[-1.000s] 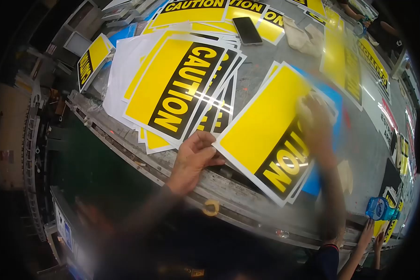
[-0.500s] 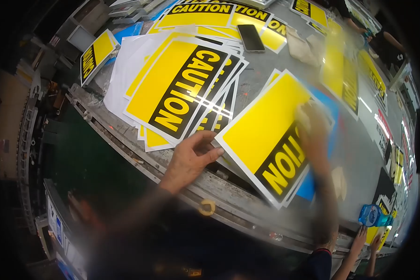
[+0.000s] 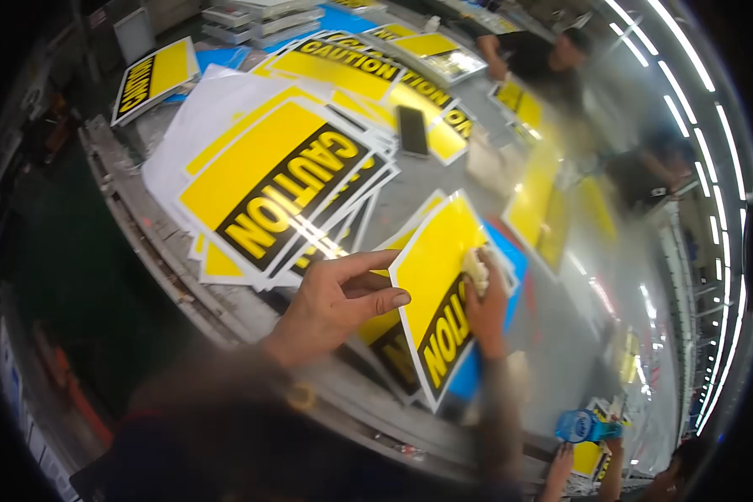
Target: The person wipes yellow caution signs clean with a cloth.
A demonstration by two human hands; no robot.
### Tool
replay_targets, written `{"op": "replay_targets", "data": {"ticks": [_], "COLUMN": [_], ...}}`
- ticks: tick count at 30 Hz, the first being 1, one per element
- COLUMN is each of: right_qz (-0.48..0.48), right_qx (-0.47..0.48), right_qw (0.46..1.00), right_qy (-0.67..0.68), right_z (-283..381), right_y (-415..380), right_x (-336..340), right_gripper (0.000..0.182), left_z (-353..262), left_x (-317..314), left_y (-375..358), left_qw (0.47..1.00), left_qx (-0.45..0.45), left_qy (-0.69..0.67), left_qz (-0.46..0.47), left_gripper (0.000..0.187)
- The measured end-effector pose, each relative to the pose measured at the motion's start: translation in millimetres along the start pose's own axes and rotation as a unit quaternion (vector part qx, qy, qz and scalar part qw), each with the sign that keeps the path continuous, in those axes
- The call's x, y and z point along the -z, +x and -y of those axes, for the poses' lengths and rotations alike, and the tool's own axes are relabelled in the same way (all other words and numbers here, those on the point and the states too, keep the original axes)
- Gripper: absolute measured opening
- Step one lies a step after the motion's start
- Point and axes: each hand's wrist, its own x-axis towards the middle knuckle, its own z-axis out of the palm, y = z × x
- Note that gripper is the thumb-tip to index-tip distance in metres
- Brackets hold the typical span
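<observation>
A yellow and black CAUTION sign [image 3: 431, 268] is tilted up in front of me, its left edge pinched between the thumb and fingers of my left hand [image 3: 335, 297]. My right hand [image 3: 487, 305] holds a crumpled pale cloth [image 3: 477, 272] against the face of that sign. Beneath the raised sign another CAUTION sign [image 3: 393, 347] shows in part, with a blue sheet [image 3: 510, 251] under them. To the left lies a loose pile of CAUTION signs [image 3: 247, 159] on white sheets.
A phone [image 3: 412, 131] lies behind the pile, near a beige cloth [image 3: 489, 166]. More signs [image 3: 540, 201] lie further right. One person [image 3: 544, 63] works at the far side. At lower right, another person's hands are near a blue bottle [image 3: 577, 426].
The sign's left side has been lifted off the stack by my left hand. My right hand with the cloth has moved down along it. The whole view has turned to the right.
</observation>
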Motion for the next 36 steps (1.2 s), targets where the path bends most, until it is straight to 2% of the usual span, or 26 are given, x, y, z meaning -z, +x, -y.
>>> {"op": "replay_targets", "data": {"ticks": [3, 8, 12, 22, 34, 36], "right_qz": [-0.014, -0.018, -0.017, -0.026, -0.010, -0.008], "right_qx": [-0.039, -0.038, -0.033, -0.033, -0.037, -0.040], "right_qw": [0.998, 0.997, 0.997, 0.995, 0.998, 0.998], "right_qy": [0.047, 0.059, 0.062, 0.095, 0.051, 0.046], "right_z": [-5, -4, -2, -10, -4, -3], "right_y": [1, 3, 3, 1, 1, 1], "right_x": [1, 4, 7, 2, 2, 3], "right_gripper": [0.049, 0.047, 0.047, 0.047, 0.047, 0.047], "left_z": [-12, -23, -26, -35, -21, -24], "left_x": [-21, -42, -49, -52, -40, -38], "left_y": [17, 31, 36, 28, 18, 19], "left_qw": [0.993, 0.995, 0.996, 0.995, 0.995, 0.996], "left_qx": [-0.048, -0.061, -0.068, -0.077, -0.101, -0.088], "left_qy": [-0.093, -0.061, -0.023, -0.024, 0.013, 0.019], "left_qz": [0.045, 0.057, 0.050, 0.066, 0.012, 0.020], "left_gripper": [0.061, 0.060, 0.065, 0.068, 0.049, 0.051]}}
